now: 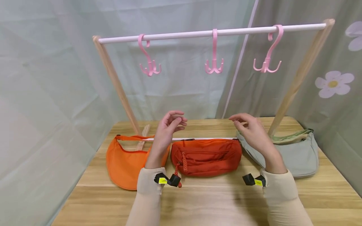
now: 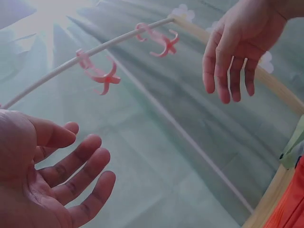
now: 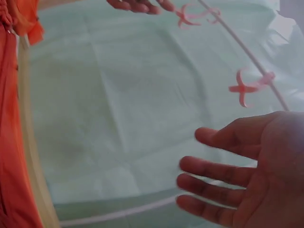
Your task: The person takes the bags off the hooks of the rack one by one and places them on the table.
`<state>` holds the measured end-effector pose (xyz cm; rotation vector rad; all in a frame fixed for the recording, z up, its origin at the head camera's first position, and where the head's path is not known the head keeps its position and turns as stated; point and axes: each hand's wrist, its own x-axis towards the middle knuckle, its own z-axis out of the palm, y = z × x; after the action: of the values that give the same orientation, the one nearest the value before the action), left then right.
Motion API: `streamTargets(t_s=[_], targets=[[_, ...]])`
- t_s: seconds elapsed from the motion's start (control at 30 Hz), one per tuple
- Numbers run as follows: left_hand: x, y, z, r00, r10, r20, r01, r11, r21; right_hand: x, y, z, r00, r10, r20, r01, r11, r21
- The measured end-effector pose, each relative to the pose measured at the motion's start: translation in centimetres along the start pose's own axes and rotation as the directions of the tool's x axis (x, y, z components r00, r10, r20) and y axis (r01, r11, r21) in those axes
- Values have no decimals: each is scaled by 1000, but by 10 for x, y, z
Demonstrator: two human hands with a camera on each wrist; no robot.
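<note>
My left hand [image 1: 167,127] hovers above the gap between the orange bag [image 1: 124,169] and the red bag [image 1: 207,158], its fingers loosely bent around nothing. The right hand [image 1: 251,130] is raised near the grey-green bag [image 1: 297,157], covering part of it, and it too holds nothing. In the left wrist view the left fingers [image 2: 83,156] are spread and relaxed. The right fingers [image 3: 213,175] look much the same in the right wrist view. All three bags lie on the wooden table [image 1: 198,201].
Above the bags a white rail [image 1: 181,36] spans two wooden posts. From it hang a left pink hook [image 1: 150,64], a middle pink hook [image 1: 214,62] and a right pink hook [image 1: 267,62]. Pale curtain fabric [image 1: 181,94] stands behind.
</note>
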<state>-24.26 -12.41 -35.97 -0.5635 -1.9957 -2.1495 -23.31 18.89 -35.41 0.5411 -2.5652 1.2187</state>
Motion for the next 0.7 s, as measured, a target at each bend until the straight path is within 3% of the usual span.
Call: streamTargets(t_s=[0.2,0.5,0.7], targets=[[-2,-1,-10,999,7,-39,-7,1000,-2,5,-3,11,997,-65,-35,66,997,39],[-2,-4,-14,999,6,-47,-6,1000,-1,9,-2,13,1000,-29,2,29,999,26],[0,0,-12,1000,10,-28,-10,1000,-4,12,1,13,999,-26,-24,27,1000,16]])
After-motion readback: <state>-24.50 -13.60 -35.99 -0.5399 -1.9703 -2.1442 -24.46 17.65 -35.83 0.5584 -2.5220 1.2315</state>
